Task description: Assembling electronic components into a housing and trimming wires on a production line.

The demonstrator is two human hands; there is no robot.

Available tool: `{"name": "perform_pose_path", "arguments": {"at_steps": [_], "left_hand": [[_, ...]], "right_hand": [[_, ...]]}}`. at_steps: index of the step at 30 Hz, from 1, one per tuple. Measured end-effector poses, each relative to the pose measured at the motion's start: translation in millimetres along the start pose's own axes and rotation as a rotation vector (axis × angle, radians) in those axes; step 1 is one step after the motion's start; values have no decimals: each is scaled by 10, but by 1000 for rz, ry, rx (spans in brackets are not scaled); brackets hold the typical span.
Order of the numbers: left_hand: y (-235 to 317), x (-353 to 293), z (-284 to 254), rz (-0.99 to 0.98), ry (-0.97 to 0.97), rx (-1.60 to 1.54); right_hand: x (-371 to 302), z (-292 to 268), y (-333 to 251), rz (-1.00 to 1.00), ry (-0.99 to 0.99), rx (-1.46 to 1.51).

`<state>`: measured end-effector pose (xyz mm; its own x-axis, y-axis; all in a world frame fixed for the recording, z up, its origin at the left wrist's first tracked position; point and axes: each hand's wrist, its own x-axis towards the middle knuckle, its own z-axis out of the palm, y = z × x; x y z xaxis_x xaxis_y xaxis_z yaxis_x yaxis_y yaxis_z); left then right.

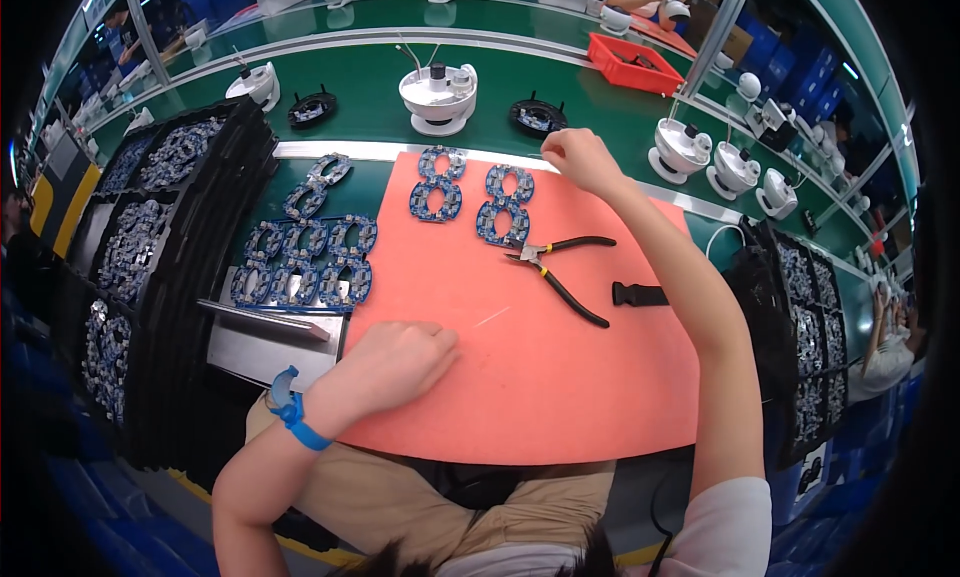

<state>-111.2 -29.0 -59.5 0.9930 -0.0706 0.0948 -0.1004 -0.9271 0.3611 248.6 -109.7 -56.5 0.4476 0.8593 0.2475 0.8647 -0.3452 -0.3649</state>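
Note:
On the salmon mat (520, 397) rests my left hand (402, 361), its fingers curled; their inside is hidden. A blue wristband (295, 417) circles that wrist. My right hand (585, 161) is raised over the mat's far edge with fingers closed, close to a black ring-shaped part (538, 118); whatever it may pinch cannot be made out. Two blue figure-eight circuit boards (436, 199) (503, 220) lie between the hands. Beside the nearer board are spread pliers (560, 274) with black-and-yellow handles. A thin pale strip (492, 317) lies right of my left hand.
More circuit boards (295, 282) sit left of the mat over a metal tray (262, 350). Stacked black trays (190, 217) of boards rise at the left. White round housings (438, 97) and a red bin (632, 65) stand on the green line. A black buckle strap (640, 295) lies at right.

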Motion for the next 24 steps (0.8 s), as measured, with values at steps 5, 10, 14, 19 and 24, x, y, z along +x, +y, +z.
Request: {"name": "perform_pose_path", "arguments": {"at_steps": [5,10,14,19,24], "left_hand": [[-14,-9,-31,-16,-16,0],[3,-21,-85,-11,14,36],[20,11,-44,-4,13,60],[64,63,60,9,67,85],[111,108,26,-68,58,41]], "right_hand": [[87,213,323,-46,117,-259],[99,170,409,3,81,-201],[74,164,509,32,49,-206],[-13,300,624,39,173,-107],[-152,83,471,90,212,334]]}}
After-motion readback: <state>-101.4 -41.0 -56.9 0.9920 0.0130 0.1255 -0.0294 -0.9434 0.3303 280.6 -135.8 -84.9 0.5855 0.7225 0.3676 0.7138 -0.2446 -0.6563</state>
